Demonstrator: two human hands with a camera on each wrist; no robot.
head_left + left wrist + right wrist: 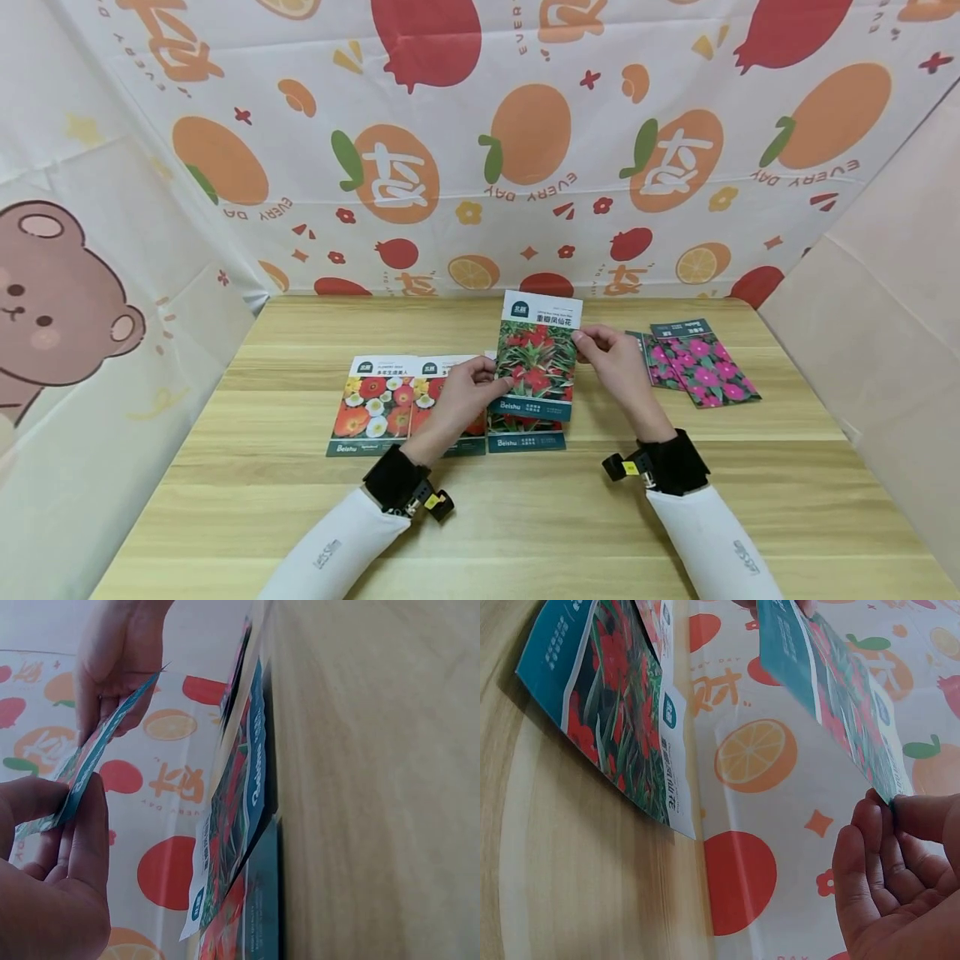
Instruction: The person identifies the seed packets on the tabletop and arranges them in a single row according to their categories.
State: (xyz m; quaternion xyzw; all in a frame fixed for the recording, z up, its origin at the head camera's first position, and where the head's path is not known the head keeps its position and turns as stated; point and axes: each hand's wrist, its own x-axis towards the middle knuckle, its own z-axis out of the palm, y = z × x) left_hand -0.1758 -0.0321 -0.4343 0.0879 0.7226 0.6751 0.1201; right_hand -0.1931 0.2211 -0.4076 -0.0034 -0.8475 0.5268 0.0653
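Observation:
A seed packet with red flowers and green leaves (536,354) is held raised above the table between both hands. My left hand (467,398) pinches its lower left edge between thumb and fingers. At its upper right edge, my right hand (615,362) pinches it by thumb and fingertips. Below it on the table lies a matching red-flower packet (527,442), mostly covered in the head view but plainly seen in the right wrist view (619,712). To its left are two poppy packets (372,408), the second partly hidden by my left hand and forearm.
Two pink-flower packets (708,367) overlap at the right of the wooden table (540,525). A white fruit-print cloth (465,233) hangs along the table's back edge. Pale cloths stand at both sides, the left one bearing a bear print (56,308).

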